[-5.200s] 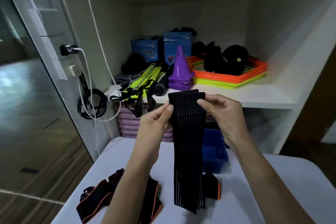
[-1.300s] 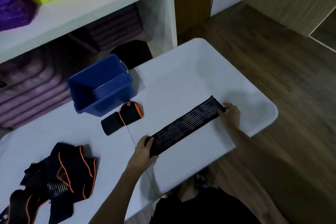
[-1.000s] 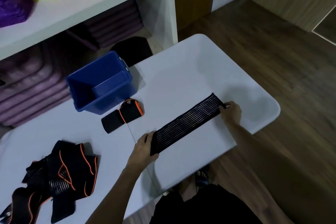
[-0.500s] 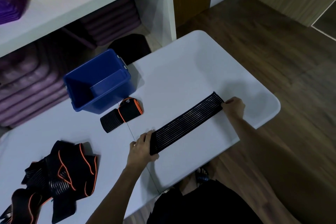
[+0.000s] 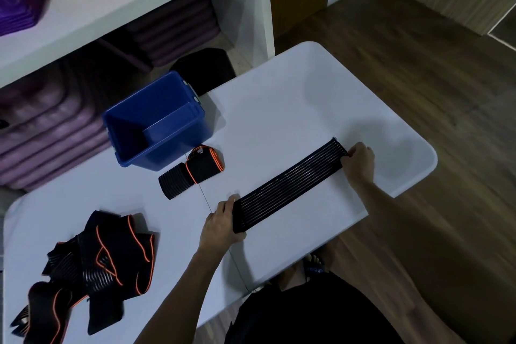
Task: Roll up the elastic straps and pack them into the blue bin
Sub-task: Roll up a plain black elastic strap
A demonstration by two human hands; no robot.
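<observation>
Left hand grips the strap's near end; right hand pinches the far end. The strap lies flat on the counter. A rolled strap touches the blue bin. No writing is readable.

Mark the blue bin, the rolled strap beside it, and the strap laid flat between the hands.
Blue plastic bin [image 5: 167, 159]: head view, front outer wall.
Rolled black strap with orange trim [image 5: 205, 166]: head view, orange-edged wrap.
Flat black ribbed elastic strap [image 5: 290, 184]: head view, mid-length.
</observation>
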